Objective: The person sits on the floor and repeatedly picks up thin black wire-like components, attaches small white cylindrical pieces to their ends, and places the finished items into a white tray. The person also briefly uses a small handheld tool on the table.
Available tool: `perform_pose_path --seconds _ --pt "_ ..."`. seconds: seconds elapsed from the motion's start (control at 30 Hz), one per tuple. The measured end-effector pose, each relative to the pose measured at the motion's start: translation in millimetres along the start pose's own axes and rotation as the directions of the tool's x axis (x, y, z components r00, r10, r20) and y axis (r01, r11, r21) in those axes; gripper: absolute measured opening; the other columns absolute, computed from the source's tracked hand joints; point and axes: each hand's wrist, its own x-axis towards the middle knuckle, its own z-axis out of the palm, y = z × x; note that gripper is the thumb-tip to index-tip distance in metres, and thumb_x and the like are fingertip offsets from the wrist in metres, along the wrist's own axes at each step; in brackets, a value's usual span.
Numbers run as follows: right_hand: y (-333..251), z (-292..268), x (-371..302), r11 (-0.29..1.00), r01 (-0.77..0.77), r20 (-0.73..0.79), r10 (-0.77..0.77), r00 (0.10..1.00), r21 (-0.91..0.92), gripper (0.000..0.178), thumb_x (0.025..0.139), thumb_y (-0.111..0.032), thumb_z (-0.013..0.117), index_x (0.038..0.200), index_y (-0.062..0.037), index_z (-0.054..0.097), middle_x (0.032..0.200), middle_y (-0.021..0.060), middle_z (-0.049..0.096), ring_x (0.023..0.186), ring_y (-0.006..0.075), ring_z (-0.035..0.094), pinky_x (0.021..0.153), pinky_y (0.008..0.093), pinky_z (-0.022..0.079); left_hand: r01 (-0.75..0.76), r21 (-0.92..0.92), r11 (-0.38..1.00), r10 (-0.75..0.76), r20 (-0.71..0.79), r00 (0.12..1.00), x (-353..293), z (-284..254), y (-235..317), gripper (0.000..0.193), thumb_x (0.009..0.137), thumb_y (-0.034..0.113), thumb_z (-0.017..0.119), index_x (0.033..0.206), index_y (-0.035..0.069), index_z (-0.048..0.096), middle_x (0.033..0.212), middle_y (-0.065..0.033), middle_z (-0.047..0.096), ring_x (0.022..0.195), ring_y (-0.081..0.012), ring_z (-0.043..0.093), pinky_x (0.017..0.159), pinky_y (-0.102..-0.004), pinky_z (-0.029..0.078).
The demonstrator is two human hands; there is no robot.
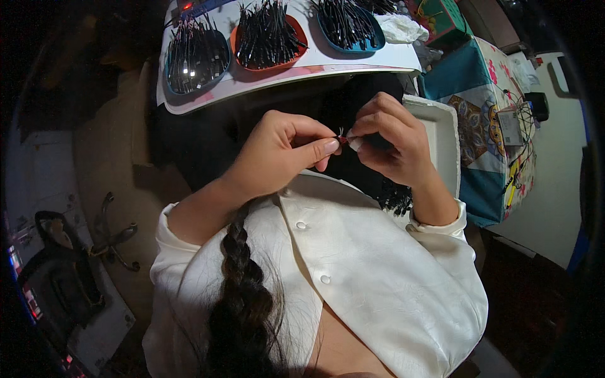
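left hand [277,154] and right hand [387,142] pinch one small wire piece [341,135] | below white table [378,60] | three trays [268,31] there already full

Dim scene with light from above falling on the white board [378,60] and the white shirt [378,271], specular glints on the dark pieces in the left dish [195,57], deep shadow under the board and along both sides, black fisheye vignette at rim, straight edges bowed, centre sharp.
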Motion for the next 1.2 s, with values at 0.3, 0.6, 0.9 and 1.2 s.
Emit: perform_pose_path --seconds 0.3,0.6,0.9,1.2 --pt "5.4 21.1 -19.0 -0.183 -0.559 0.554 0.558 0.618 0.809 0.014 0.09 -0.014 0.064 0.09 -0.0007 0.061 0.077 0.0007 0.055 0.067 0.0076 0.048 0.059 0.0209 0.041 -0.575 0.789 0.216 0.658 0.317 0.683 1.2 0.6 -17.5 0.018 0.077 -0.005 0.065 0.092 -0.012 0.06 0.077 -0.0143 0.06 0.066 -0.0251 0.062 0.055 -0.0318 0.05" --pt "-8.2 6.9 -3.8 0.952 0.153 -0.071 -0.178 0.981 -0.266 0.029 0.068 -0.004 0.075 0.095 -0.0046 0.063 0.088 0.0087 0.059 0.076 0.0225 0.058 0.063 0.0318 0.047 -0.298 0.233 0.926 0.32 -0.065 0.945 -4.4 -0.9 -9.6 0.011 0.084 0.002 0.066 0.091 -0.006 0.068 0.074 -0.0114 0.067 0.062 -0.0133 0.063 0.055 -0.0238 0.049" --pt "-18.9 20.8 -15.0 0.329 -0.582 0.309 0.603 0.735 0.743 0.012 0.092 -0.012 0.061 0.096 -0.0008 0.061 0.085 -0.0017 0.057 0.074 0.0056 0.051 0.062 0.0206 0.041 -0.615 0.673 0.412 0.713 0.182 0.677 0.5 -5.7 -17.6 0.014 0.078 -0.003 0.067 0.091 -0.008 0.063 0.075 -0.0122 0.062 0.063 -0.0224 0.062 0.054 -0.0296 0.049" --pt "-7.8 2.6 -0.4 0.936 0.285 -0.013 -0.294 0.956 -0.206 0.027 0.067 -0.01 0.076 0.091 -0.0025 0.067 0.087 0.0092 0.06 0.076 0.0233 0.06 0.061 0.03 0.048 -0.139 -0.104 0.985 0.149 0.091 0.985 -8.7 -11.7 -14.2 0.011 0.089 0.003 0.062 0.095 -0.004 0.068 0.072 -0.0016 0.063 0.064 -0.0047 0.055 0.058 -0.0187 0.044"
